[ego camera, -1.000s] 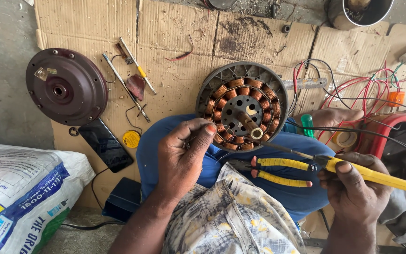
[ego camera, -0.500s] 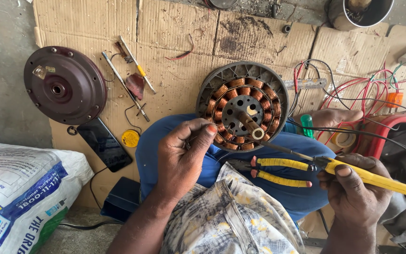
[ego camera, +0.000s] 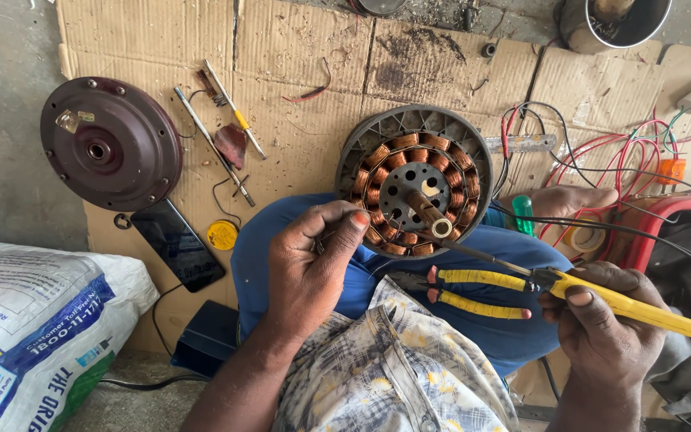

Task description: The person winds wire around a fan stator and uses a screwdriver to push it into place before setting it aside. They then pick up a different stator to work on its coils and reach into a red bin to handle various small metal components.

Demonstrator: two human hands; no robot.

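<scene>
The left hand (ego camera: 309,268) pinches shut on a thin wire end at the near rim of the motor stator (ego camera: 415,182), which rests on the lap just beyond both hands. The right hand (ego camera: 601,320) is clamped round a yellow soldering iron (ego camera: 641,308), its long axis pointing left toward the windings, while yellow-handled pliers (ego camera: 473,292) lie between the hands.

Both hands curled: left hand (ego camera: 309,268) pinching, right hand (ego camera: 601,320) gripping

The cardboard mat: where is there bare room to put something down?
Bare cardboard lies between the screwdrivers and the fan stator, and along the top edge. The right side is crowded with red wires; phone and tape roll fill the lower left.
</scene>
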